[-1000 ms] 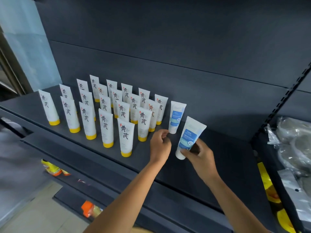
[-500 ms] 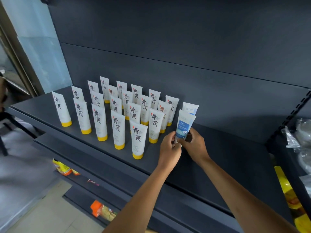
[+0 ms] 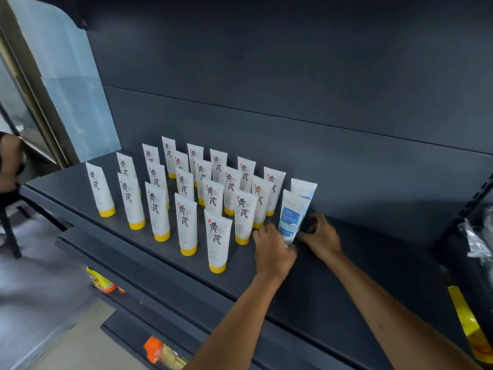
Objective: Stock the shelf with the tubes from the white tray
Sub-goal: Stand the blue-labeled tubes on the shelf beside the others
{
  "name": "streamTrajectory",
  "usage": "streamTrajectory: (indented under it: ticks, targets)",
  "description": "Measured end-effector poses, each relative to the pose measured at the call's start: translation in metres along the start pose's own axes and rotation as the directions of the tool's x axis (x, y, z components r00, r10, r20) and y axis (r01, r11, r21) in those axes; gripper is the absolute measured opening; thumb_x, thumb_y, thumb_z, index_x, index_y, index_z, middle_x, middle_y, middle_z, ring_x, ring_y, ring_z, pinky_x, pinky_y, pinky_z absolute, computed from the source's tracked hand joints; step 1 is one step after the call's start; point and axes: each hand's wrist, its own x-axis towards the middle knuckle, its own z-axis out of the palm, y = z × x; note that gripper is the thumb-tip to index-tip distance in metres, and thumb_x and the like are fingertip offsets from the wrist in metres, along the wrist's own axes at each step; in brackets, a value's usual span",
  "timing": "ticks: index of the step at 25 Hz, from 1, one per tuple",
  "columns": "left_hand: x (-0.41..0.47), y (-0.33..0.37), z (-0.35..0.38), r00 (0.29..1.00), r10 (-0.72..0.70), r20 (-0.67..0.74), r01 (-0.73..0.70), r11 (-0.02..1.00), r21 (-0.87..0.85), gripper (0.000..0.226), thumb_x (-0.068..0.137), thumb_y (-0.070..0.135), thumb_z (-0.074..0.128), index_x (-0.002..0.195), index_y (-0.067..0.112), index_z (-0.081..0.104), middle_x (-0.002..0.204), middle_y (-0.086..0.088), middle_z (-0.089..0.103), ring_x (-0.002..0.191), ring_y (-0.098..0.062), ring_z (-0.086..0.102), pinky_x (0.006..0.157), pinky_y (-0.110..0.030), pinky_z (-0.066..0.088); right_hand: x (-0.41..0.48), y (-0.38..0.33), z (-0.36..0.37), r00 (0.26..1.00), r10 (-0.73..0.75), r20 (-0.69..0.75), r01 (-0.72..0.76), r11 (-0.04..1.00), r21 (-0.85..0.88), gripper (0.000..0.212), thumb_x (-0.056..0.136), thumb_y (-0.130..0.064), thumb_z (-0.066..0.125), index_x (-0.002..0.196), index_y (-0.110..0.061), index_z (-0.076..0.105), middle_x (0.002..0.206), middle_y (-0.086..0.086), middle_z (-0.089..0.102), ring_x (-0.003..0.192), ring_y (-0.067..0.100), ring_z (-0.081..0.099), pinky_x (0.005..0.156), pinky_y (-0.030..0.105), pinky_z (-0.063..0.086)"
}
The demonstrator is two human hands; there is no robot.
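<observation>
A white-and-blue tube (image 3: 293, 216) stands cap-down on the dark shelf (image 3: 373, 265), just right of several white tubes with yellow caps (image 3: 217, 236) set in rows. My left hand (image 3: 274, 252) grips the blue tube's lower end from the left. On the other side, my right hand (image 3: 321, 236) touches the tube's right edge with its fingertips, thumb lifted. A second white-and-blue tube (image 3: 304, 186) stands directly behind the first. The white tray is out of view.
Right of the blue tubes the shelf is bare up to a slotted upright (image 3: 469, 198). Beyond it lie plastic bags (image 3: 477, 244) and yellow packets (image 3: 465, 319). Lower shelves hold orange snack packets (image 3: 102, 283). A person's arm (image 3: 8, 161) shows at the left edge.
The blue tube went from tilted in my right hand to standing upright in front of the other blue tube. My left hand closed on its base and my right hand loosened.
</observation>
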Motion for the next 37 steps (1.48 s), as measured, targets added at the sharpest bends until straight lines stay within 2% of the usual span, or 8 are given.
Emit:
streamTrajectory:
  ticks: [3, 9, 14, 21, 25, 29, 32, 37]
  targets:
    - [0.005, 0.002, 0.006, 1.000, 0.014, -0.028, -0.012, 0.999, 0.043, 0.036, 0.085, 0.019, 0.071, 0.114, 0.005, 0.054, 0.116, -0.013, 0.056, 0.117, -0.028, 0.048, 0.091, -0.033, 0.045, 0.019, -0.007, 0.002, 0.996, -0.043, 0.073, 0.047, 0.997, -0.056, 0.060, 0.073, -0.054, 0.079, 0.124, -0.028, 0.060, 0.113, -0.005, 0.068, 0.105, 0.020, 0.065, 0.089, 0.039, 0.054]
    - [0.013, 0.004, 0.014, 0.996, 0.048, -0.075, -0.044, 0.997, 0.065, 0.037, 0.087, 0.019, 0.069, 0.117, 0.006, 0.052, 0.119, -0.013, 0.056, 0.117, -0.028, 0.049, 0.091, -0.033, 0.045, 0.034, 0.002, 0.011, 0.987, -0.133, 0.091, 0.138, 0.989, -0.053, 0.063, 0.060, -0.074, 0.061, 0.101, -0.027, 0.067, 0.096, -0.007, 0.072, 0.084, 0.014, 0.067, 0.076, 0.042, 0.059]
    - [0.019, 0.005, 0.019, 0.996, 0.052, -0.075, -0.043, 0.993, 0.111, 0.037, 0.089, 0.021, 0.068, 0.118, 0.006, 0.051, 0.120, -0.012, 0.056, 0.118, -0.028, 0.050, 0.092, -0.035, 0.046, 0.042, 0.009, 0.010, 0.988, -0.132, 0.076, 0.129, 0.991, 0.045, 0.039, 0.075, -0.057, 0.074, 0.096, -0.025, 0.069, 0.091, -0.005, 0.073, 0.082, 0.014, 0.068, 0.075, 0.043, 0.060]
    - [0.023, 0.002, 0.021, 0.996, 0.054, -0.075, -0.046, 0.994, 0.103, 0.040, 0.086, 0.022, 0.073, 0.115, 0.004, 0.054, 0.118, -0.015, 0.057, 0.117, -0.031, 0.052, 0.094, -0.038, 0.048, 0.042, 0.012, 0.008, 0.982, -0.171, 0.075, 0.169, 0.985, 0.038, 0.020, 0.083, -0.032, 0.077, 0.097, -0.019, 0.072, 0.087, 0.000, 0.072, 0.078, 0.017, 0.066, 0.072, 0.042, 0.057]
    - [0.025, 0.003, 0.019, 0.998, 0.023, -0.060, -0.017, 0.996, 0.090, 0.043, 0.084, 0.025, 0.076, 0.115, 0.004, 0.053, 0.118, -0.014, 0.056, 0.117, -0.030, 0.052, 0.095, -0.039, 0.049, 0.036, 0.009, 0.003, 0.988, -0.137, 0.063, 0.135, 0.990, 0.049, 0.026, 0.084, -0.022, 0.076, 0.108, -0.013, 0.068, 0.094, 0.003, 0.071, 0.084, 0.019, 0.064, 0.074, 0.035, 0.054]
    - [0.022, 0.002, 0.016, 0.998, 0.001, -0.069, 0.003, 0.998, 0.066, 0.052, 0.077, 0.030, 0.083, 0.112, 0.004, 0.056, 0.115, -0.013, 0.059, 0.115, -0.031, 0.052, 0.094, -0.044, 0.052, 0.014, 0.010, -0.005, 0.994, -0.079, 0.074, 0.078, 0.997, 0.022, 0.045, 0.082, -0.016, 0.077, 0.123, -0.012, 0.061, 0.084, -0.001, 0.062, 0.079, 0.015, 0.060, 0.065, 0.027, 0.044]
    - [0.008, 0.002, 0.011, 0.998, -0.020, -0.067, 0.023, 0.999, 0.046, 0.054, 0.078, 0.031, 0.084, 0.114, 0.004, 0.055, 0.118, -0.012, 0.056, 0.118, -0.030, 0.048, 0.097, -0.038, 0.047, -0.012, 0.016, -0.012, 0.994, -0.077, 0.076, 0.076, 0.997, 0.013, 0.052, 0.084, -0.018, 0.077, 0.132, -0.013, 0.057, 0.080, -0.003, 0.060, 0.073, 0.009, 0.058, 0.060, 0.020, 0.040]
    - [-0.041, -0.002, -0.009, 0.998, -0.041, -0.052, 0.035, 0.993, -0.115, 0.058, 0.084, 0.027, 0.079, 0.130, 0.004, 0.053, 0.127, -0.009, 0.053, 0.124, -0.027, 0.045, 0.105, -0.037, 0.044, -0.077, 0.011, -0.034, 0.997, -0.043, 0.067, 0.040, 0.998, 0.045, 0.051, 0.086, -0.021, 0.076, 0.133, -0.014, 0.058, 0.084, 0.000, 0.061, 0.077, 0.012, 0.060, 0.068, 0.026, 0.047]
